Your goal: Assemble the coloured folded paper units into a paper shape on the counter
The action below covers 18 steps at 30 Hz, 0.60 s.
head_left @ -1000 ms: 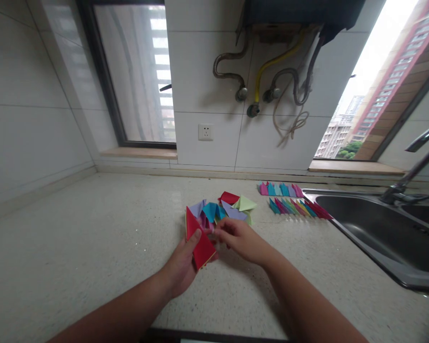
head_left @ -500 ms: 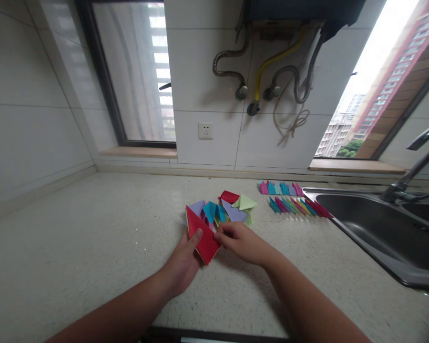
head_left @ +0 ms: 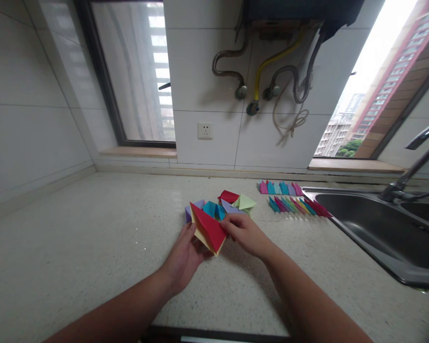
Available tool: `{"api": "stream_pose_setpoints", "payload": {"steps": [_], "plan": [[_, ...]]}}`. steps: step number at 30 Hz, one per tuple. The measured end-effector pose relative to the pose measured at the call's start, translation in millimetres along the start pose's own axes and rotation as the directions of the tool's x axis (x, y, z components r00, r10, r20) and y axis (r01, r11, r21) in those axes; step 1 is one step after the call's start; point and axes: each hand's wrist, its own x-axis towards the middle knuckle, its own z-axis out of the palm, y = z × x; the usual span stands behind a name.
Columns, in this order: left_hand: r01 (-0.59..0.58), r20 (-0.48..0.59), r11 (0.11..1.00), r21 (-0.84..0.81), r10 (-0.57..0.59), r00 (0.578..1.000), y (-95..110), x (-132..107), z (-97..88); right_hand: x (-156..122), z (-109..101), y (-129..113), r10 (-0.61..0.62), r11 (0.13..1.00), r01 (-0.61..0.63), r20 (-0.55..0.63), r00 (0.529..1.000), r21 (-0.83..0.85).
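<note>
A piece of folded origami paper [head_left: 210, 226], red on the upper face and pale yellow along its left and lower edges, is held above the counter between both hands. My left hand [head_left: 184, 259] grips its left side, thumb at the yellow edge and fingers underneath. At the right corner, the thumb and fingers of my right hand [head_left: 243, 233] pinch the red layer. The layers stand apart on the left. Just behind lie several loose folded papers: blue [head_left: 211, 209], lilac [head_left: 199, 205], pale green [head_left: 246, 202] and dark red [head_left: 229, 196]. The held paper partly hides them.
Two rows of coloured folded papers, a back row [head_left: 280, 188] and a front row [head_left: 298, 206], stand beside the steel sink [head_left: 343, 224] with its faucet [head_left: 407, 166]. A wall socket [head_left: 205, 131] and pipes [head_left: 259, 76] are above the counter [head_left: 93, 238].
The red paper has shifted slightly up and right, and its layers have parted, showing the pale yellow inside. My left thumb has moved off the red face to the left edge.
</note>
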Motion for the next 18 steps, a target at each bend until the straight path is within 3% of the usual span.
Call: {"api": "stream_pose_setpoints", "payload": {"steps": [8,18], "plan": [[0.008,0.002,0.999,0.054,-0.008,1.000,2.5,-1.7,0.2,2.8,-3.2,5.7,0.050,0.986,-0.036,-0.086,0.995,0.163],[-0.024,-0.014,0.995,0.094,0.025,1.000,0.3,-0.7,0.8,2.6,1.9,8.2,-0.068,0.993,0.063,-0.049,0.996,-0.102]]}}
